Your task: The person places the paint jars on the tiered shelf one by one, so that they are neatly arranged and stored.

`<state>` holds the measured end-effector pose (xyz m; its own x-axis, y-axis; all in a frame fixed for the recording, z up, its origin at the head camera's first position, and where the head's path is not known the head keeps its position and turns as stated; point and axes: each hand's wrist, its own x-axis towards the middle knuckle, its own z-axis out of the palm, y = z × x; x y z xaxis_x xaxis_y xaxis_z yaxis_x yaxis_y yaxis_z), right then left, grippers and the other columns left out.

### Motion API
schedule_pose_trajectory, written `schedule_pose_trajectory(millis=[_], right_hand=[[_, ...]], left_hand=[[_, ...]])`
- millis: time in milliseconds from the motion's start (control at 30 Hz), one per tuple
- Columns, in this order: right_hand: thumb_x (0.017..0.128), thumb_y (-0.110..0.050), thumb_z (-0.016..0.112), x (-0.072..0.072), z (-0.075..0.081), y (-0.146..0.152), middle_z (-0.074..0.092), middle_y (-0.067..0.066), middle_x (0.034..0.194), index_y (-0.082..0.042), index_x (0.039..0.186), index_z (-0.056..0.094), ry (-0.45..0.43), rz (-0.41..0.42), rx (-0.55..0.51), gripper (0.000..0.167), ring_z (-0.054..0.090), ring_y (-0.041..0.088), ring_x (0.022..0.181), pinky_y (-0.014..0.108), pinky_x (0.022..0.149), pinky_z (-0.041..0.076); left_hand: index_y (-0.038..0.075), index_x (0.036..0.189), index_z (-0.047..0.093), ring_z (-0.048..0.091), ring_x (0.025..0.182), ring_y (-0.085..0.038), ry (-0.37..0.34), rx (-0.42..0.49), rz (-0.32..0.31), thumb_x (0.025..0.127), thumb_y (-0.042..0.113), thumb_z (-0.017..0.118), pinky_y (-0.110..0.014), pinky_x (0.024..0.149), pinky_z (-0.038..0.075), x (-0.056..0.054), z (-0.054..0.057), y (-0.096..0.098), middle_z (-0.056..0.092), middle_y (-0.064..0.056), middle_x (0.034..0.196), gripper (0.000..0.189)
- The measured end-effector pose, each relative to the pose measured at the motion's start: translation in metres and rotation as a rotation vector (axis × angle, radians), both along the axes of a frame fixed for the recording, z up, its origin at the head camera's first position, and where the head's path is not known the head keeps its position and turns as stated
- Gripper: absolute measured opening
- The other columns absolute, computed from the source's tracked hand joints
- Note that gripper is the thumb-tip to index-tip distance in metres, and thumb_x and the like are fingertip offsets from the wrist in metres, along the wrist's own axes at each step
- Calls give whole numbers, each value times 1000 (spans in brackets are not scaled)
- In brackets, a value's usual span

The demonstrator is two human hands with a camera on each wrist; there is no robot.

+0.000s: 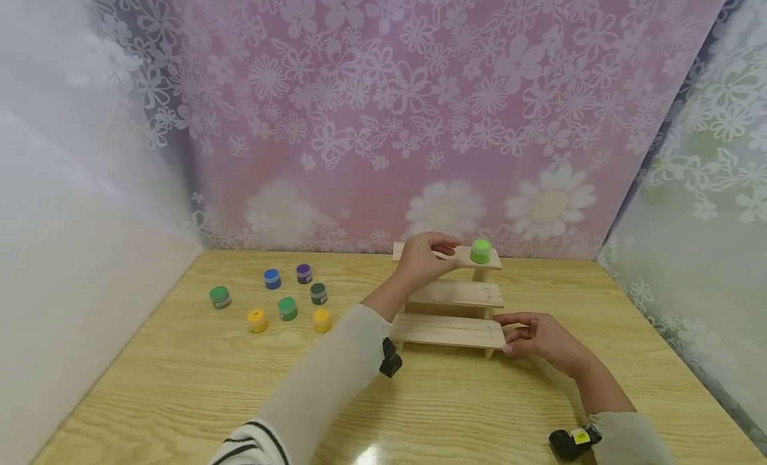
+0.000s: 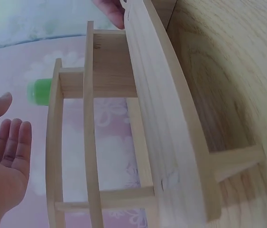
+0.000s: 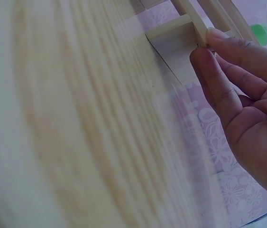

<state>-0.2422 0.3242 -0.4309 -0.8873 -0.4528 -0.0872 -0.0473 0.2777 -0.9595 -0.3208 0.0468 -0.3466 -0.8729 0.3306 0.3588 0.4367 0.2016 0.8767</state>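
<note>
A three-tier wooden stepped stand (image 1: 446,330) is on the table. On the right end of its top step sits a light green paint jar (image 1: 481,251), which also shows in the left wrist view as a green jar (image 2: 41,92). My left hand (image 1: 424,260) hovers over the top step just left of that jar; the left wrist view shows its fingers relaxed, apart from the jar and holding nothing. At the right end of the lowest step, my right hand (image 1: 542,342) pinches the board's edge between thumb and fingers, seen closely in the right wrist view (image 3: 247,90).
Several paint jars stand left of the stand: a blue jar (image 1: 272,279), a purple jar (image 1: 303,274), a dark green jar (image 1: 319,293), green jars (image 1: 287,309) and yellow jars (image 1: 257,321). Behind the wooden table (image 1: 455,412) hangs a pink flowered curtain (image 1: 383,118).
</note>
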Motion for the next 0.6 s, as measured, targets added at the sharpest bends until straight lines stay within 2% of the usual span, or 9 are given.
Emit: schedule_pose_trajectory(millis=[67,267,467,600], right_hand=[[86,-7,74,0,0,0,61,16,116,13,140,41,1,-3,3,66,66,18,93,36,82,57],[86,-6,74,2,4,0,59,16,118,13,140,41,4,-5,1,67,65,17,93,36,82,57],[87,-4,73,4,6,-1,59,17,118,14,140,40,2,-4,-14,65,65,17,93,37,81,57],[86,-5,74,3,4,-1,58,15,121,13,140,42,6,-4,-6,64,65,17,93,37,81,57]], left_hand=[[11,110,74,67,96,-23,25,12,-13,82,10,80,-23,71,56,3,-1,-8,69,0,96,29],[10,111,74,65,92,-12,51,32,-31,82,11,80,-23,76,56,11,0,-27,69,-7,104,29],[9,112,73,65,95,-14,39,58,-39,83,12,80,-25,80,56,15,0,-45,69,-10,107,30],[7,112,73,65,100,-21,42,91,-59,82,11,80,-27,81,56,19,-1,-56,67,-9,109,31]])
